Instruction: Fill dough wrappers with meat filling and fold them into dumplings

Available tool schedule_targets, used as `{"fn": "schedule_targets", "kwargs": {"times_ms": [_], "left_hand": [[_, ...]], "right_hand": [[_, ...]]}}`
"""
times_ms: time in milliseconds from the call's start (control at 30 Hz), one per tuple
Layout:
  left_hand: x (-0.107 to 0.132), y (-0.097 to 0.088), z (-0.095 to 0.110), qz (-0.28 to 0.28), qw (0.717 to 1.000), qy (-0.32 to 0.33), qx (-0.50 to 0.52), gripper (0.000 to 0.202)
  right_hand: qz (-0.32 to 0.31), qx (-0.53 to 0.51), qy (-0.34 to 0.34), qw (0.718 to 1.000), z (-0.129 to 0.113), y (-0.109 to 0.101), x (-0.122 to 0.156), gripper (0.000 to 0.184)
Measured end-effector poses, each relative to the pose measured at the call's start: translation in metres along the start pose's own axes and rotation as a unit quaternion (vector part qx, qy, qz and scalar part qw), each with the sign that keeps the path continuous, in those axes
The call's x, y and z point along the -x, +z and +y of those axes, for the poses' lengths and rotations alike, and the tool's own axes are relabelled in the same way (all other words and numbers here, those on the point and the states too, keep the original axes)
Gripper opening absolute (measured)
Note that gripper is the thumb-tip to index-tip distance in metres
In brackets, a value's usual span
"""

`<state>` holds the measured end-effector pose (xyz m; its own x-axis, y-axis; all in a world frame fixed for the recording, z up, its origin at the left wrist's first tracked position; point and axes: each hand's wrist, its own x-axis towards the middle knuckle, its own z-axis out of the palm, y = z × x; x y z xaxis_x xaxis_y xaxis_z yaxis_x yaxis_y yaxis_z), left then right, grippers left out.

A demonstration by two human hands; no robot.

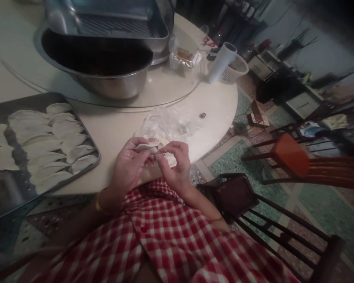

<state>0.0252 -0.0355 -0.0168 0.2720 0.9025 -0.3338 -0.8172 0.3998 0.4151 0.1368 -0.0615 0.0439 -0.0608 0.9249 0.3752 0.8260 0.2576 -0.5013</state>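
Between my two hands is a pale, folded dumpling [146, 146], held just over the table's near edge. My left hand [130, 163] grips its left part, with thumb in front and fingers behind. At its right end my right hand [177, 163] pinches with thumb and forefinger. Just behind the hands lies a crumpled clear plastic bag [177, 122], with pale dough wrappers partly hidden by my fingers. To the left, a metal tray [85, 131] bears rows of folded dumplings [44, 147].
A large steel bowl [115, 84] with dark contents stands on the glass turntable [165, 96], an empty-looking metal pan [115, 23] above it. Right of these are a wrapped package [184, 57], a plastic roll [222, 63] and a white basket [237, 68]. Chairs [234, 194] stand at the right.
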Motion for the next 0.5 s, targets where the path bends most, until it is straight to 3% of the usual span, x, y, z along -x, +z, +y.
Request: {"fn": "schedule_targets", "kwargs": {"times_ms": [167, 367, 500], "left_hand": [[0.0009, 0.0009, -0.0056, 0.012, 0.999, 0.030, 0.010, 0.024], [0.0011, 0.0025, -0.0049, -0.025, 0.998, 0.019, 0.056, 0.022], [0.0011, 0.0041, -0.0051, -0.027, 0.998, 0.006, 0.051, 0.025]], "right_hand": [[0.007, 0.034, -0.022, 0.999, -0.0025, -0.0001, 0.0014, 0.001], [0.014, 0.090, -0.127, 0.988, 0.0011, 0.0000, 0.0063, 0.007], [0.019, 0.085, -0.108, 0.990, 0.0011, -0.0025, 0.0044, 0.010]]}}
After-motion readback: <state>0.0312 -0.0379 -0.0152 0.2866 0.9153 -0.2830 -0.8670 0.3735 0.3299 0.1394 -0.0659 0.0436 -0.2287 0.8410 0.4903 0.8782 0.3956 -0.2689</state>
